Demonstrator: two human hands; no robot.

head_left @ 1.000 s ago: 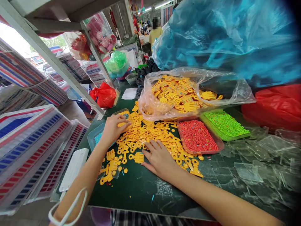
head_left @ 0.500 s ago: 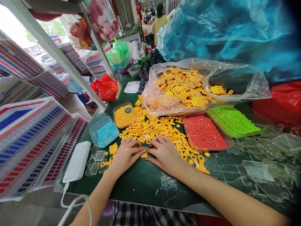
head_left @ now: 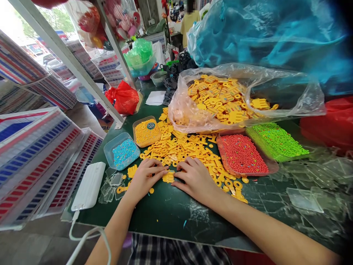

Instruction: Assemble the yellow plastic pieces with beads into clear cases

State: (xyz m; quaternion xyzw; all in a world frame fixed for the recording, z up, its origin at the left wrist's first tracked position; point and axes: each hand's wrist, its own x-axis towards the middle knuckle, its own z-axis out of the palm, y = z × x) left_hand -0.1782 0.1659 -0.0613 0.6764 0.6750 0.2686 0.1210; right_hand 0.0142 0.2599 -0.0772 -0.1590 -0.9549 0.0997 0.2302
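A flat yellow plastic piece with slots lies at the table's front, between my two hands. My left hand has its thumb and forefinger pressed together at the piece's upper left edge. From the other side my right hand curls its fingers, with the tips at the piece's right edge. Just beyond the hands spreads a heap of loose yellow plastic pieces, some with rings at one end. Whether a small bead is between my fingertips cannot be made out.
Trays of blue beads, yellow beads, red beads and green beads surround the heap. Behind it lies an open plastic bag of yellow pieces. A white power bank sits left, clear plastic plates right.
My hands have parted slightly, and more of the slotted yellow piece between them shows. The camera view has shifted a little.
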